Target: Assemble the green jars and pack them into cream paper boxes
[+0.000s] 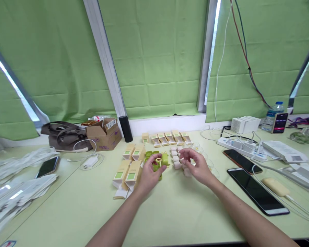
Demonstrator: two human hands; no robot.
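My left hand (151,171) is closed around a small green plastic case (164,159), which has a pale loop on its side near the thumb. More green cases (149,153) lie behind and under this hand, partly hidden. My right hand (197,166) hovers just right of it, fingers loosely curled and thumb apart, with nothing visible between them. Beneath its fingertips are rows of small pale pinkish-white pieces (175,159). Clear round pieces (197,146) lie partly covered behind the right hand. Left of my left hand lie several cream boxes with open flaps (121,174).
A back row of cream boxes (170,138) stands near the wall. At right are phones (257,190), a power strip (240,150) and trailing cables. At left are a cardboard box (105,135), a grey bag (67,137), a charger (91,162) and white bags (20,195).
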